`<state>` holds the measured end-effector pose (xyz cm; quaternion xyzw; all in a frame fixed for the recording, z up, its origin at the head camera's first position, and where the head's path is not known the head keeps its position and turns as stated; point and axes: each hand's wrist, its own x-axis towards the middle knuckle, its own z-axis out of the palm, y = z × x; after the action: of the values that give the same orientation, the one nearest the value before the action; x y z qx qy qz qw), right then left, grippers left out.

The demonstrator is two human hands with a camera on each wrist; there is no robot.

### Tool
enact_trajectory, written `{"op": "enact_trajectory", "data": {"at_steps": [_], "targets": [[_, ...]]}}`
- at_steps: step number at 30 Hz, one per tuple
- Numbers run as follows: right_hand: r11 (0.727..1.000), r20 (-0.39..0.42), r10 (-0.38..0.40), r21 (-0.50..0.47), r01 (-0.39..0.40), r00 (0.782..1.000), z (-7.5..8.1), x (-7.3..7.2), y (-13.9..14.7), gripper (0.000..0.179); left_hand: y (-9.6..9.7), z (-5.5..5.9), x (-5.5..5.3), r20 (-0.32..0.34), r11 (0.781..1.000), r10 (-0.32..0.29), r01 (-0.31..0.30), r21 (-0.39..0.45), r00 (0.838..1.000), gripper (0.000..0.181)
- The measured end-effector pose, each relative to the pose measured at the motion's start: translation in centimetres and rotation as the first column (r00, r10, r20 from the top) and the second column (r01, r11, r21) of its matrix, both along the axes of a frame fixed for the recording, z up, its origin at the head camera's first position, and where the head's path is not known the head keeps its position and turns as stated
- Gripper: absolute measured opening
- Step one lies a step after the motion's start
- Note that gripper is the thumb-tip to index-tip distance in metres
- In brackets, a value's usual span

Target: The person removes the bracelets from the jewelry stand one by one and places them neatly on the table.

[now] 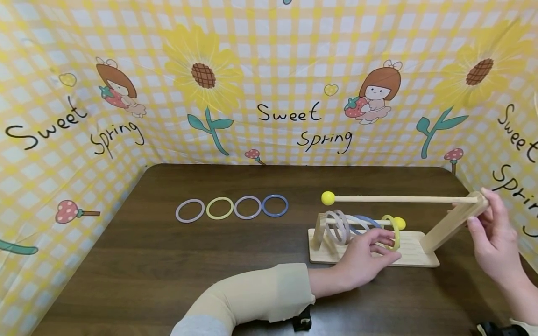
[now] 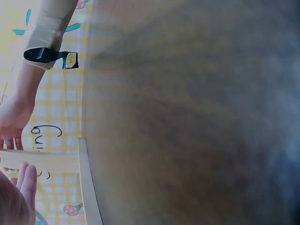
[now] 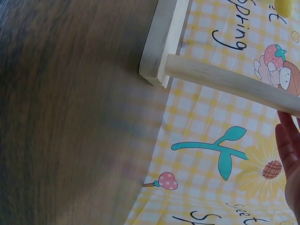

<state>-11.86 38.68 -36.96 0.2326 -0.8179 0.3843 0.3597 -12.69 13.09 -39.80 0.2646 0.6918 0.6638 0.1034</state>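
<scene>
A wooden ring stand [image 1: 414,242] rests on the dark table; its lower rod carries several rings. Greyish-purple rings [image 1: 337,227] hang at that rod's left, with a blue ring [image 1: 364,218] farther right. Near the yellow ball [image 1: 399,224] on the rod's end, my left hand [image 1: 361,259] pinches a yellow ring [image 1: 396,235] between thumb and fingers. My right hand [image 1: 496,238] grips the top of the slanted post [image 1: 454,221], from which the bare upper rod [image 1: 403,199] runs left to another yellow ball [image 1: 328,198]. The right wrist view shows fingers [image 3: 287,145] against the post.
Left of the stand, a row of flat rings lies on the table [image 1: 168,270]: a purple ring [image 1: 178,218], a yellow ring [image 1: 208,214], a second purple ring [image 1: 237,213] and a blue ring [image 1: 264,212]. Checked cloth [image 1: 269,56] walls the table's back and sides.
</scene>
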Motion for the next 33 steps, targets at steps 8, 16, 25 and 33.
{"op": "enact_trajectory", "data": {"at_steps": [8,16,25,33], "targets": [[1.0,0.012,-0.012,0.006,0.012,1.0,0.1,0.1,0.0,0.045,0.7,-0.1,0.0,-0.033,0.997,0.072,-0.071,0.011,0.997,0.021],[1.0,0.003,0.0,0.028,0.0,1.0,0.1,0.0,0.1,0.044,1.0,0.2,0.2,-0.051,0.996,0.093,-0.092,0.006,0.994,0.019],[1.0,0.008,-0.011,0.02,0.01,1.0,0.1,0.1,-0.1,0.044,1.2,0.8,0.2,-0.091,0.999,0.05,-0.049,0.015,0.995,0.019],[1.0,0.004,0.004,0.015,-0.004,1.0,0.2,0.0,-0.1,0.044,1.1,1.0,0.1,-0.128,1.0,0.018,-0.018,-0.003,0.992,0.019]]}}
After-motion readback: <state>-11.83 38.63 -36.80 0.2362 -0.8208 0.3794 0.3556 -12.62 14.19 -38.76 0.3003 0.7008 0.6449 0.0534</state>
